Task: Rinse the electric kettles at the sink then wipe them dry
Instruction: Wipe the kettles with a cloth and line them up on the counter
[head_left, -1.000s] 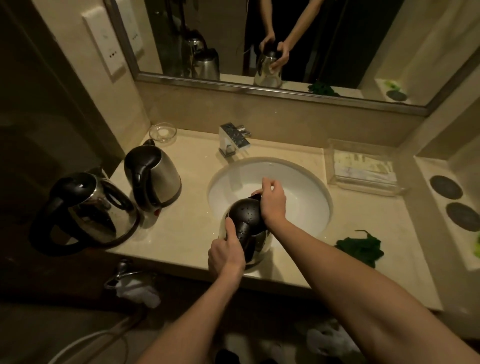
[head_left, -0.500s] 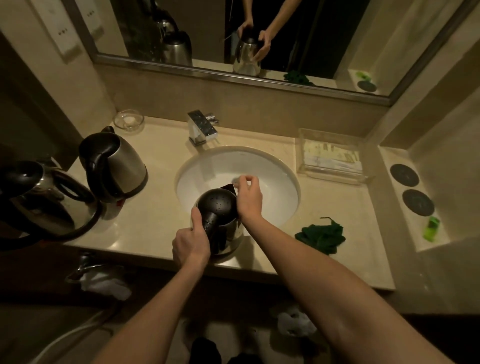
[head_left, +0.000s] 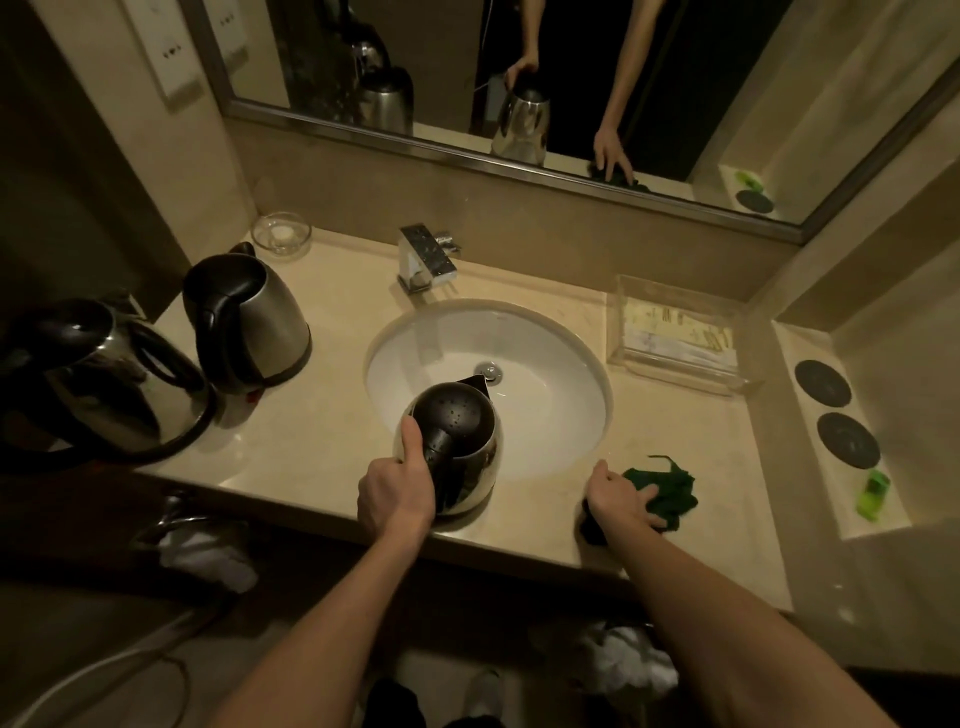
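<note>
No text can be read anywhere. The papers (head_left: 675, 332) in the clear tray (head_left: 628, 358) on the bench carry yellowish printed marks, but they are too blurred to make out. The wall plate (head_left: 169, 52) beside the mirror shows only small dark dots, no letters. The kettles bear no legible brand or label.

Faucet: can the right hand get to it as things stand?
Probably yes. The right hand rests on the green cloth and grips nothing rigid; the path over the white sink basin to the chrome faucet looks clear.
</note>
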